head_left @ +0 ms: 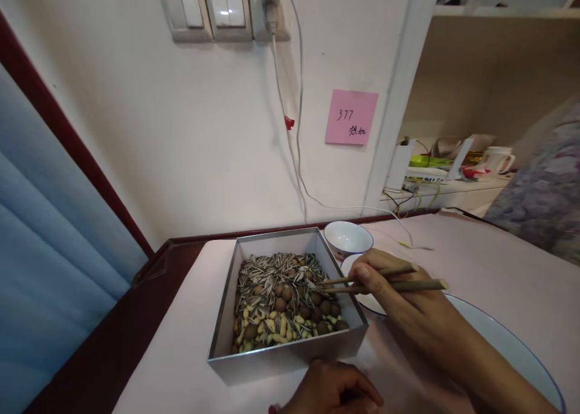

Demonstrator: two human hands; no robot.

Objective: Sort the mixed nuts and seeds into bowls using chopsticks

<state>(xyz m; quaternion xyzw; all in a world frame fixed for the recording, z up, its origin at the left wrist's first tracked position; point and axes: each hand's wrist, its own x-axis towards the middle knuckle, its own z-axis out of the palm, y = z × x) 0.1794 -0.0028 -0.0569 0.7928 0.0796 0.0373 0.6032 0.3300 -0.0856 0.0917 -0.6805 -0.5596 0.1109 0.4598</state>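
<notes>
My right hand (408, 305) is closed around a pair of wooden chopsticks (399, 278). Their tips reach over the right wall of a silver-grey open box (267, 365) and meet its contents. Striped sunflower seeds (263, 272) fill the back and middle of the box. Peanuts in shells (281, 326) lie along the front, with several round brown nuts (306, 311) among them and towards the right. My left hand (335, 390) rests on the table just in front of the box, fingers loosely bent and apart, nothing visible in them.
A small white bowl (348, 237) stands behind the box's right corner. A white plate (374, 305) is partly hidden by my right hand. A large blue-rimmed dish (502, 347) sits at right under my forearm. A white cable (353, 207) crosses the table's back; a person's patterned clothing (544, 184) shows at right.
</notes>
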